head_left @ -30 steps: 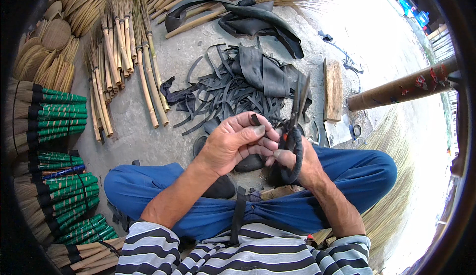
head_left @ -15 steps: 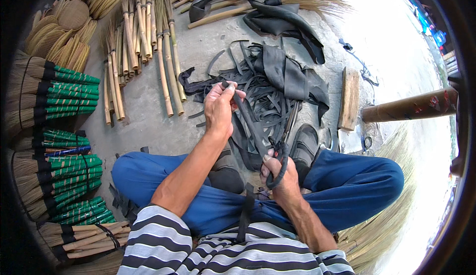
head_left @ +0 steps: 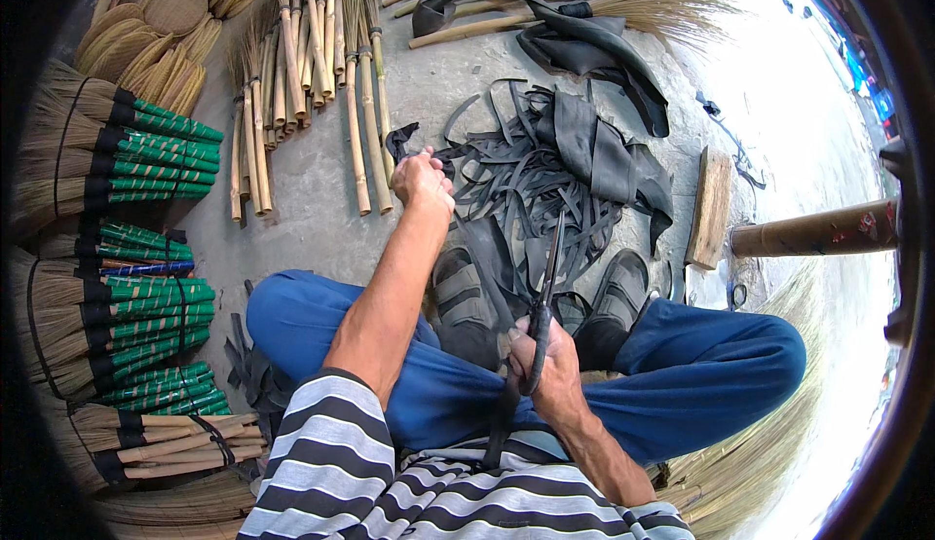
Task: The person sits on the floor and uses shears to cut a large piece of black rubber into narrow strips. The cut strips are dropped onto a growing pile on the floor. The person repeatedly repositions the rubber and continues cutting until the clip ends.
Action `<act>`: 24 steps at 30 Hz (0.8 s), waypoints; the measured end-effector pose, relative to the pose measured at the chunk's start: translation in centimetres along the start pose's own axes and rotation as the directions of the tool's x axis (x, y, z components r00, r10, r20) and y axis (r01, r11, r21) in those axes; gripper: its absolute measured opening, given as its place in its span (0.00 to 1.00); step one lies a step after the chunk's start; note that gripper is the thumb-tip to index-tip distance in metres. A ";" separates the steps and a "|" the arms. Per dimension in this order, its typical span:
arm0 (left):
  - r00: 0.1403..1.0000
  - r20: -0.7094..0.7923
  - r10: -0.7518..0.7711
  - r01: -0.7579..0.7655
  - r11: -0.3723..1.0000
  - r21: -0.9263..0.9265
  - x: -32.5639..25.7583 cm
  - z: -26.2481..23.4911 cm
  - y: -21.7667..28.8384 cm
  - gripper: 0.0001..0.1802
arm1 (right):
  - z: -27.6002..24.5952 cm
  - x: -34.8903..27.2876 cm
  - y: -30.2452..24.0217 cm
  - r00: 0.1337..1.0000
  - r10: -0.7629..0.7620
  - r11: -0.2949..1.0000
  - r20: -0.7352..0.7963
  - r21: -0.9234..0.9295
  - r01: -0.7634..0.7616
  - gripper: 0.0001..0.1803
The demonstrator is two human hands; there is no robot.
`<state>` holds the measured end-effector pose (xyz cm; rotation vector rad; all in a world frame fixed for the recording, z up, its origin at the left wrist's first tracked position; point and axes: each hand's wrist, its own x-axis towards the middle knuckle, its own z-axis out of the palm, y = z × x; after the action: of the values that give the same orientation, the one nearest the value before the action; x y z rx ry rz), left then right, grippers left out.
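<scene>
My right hand grips a pair of scissors with dark wrapped handles, blades pointing away from me. A black rubber strip hangs from beside this hand into my lap. Another dark strip stretches from near the same hand toward the pile, between my sandalled feet. Further out and to the left, my left hand is closed; whatever its fingers hold is hidden. Just past it shows a crumpled black piece. Beyond both hands lies a tangled pile of black rubber strips, with a wide band on top.
Bundled brooms with green handles line the left side. Bamboo-handled brooms lie ahead, woven fans behind them. A curved rubber sheet lies at the far side. To the right are a wood block and a brown pole.
My left hand has turned into a fist, and the strip seen stretched between both hands no longer shows there. The scissors have swung left. The whole view has shifted slightly.
</scene>
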<state>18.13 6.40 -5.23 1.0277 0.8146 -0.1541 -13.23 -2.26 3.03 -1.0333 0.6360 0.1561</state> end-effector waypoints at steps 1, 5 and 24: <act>0.999 0.002 0.049 -0.049 0.999 -0.011 0.2 0.0 0.5 0.03 | 0.1 -0.5 0.0 1.000 -0.012 0.999 -0.003 -0.043 0.012 0.09; 0.992 0.107 0.061 -0.063 0.998 0.015 -1.7 -0.1 1.1 0.04 | 0.2 -0.9 -0.3 0.996 -0.094 0.990 -0.010 -0.107 0.092 0.07; 0.918 -0.328 0.223 -0.192 0.973 0.125 9.6 -4.4 0.9 0.15 | -2.9 -9.2 -2.5 0.987 0.148 0.971 0.064 -0.197 -0.133 0.08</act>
<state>22.96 12.84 -12.18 1.2398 1.0107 0.1765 -20.89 -4.41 9.05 -1.1620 0.6317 0.3868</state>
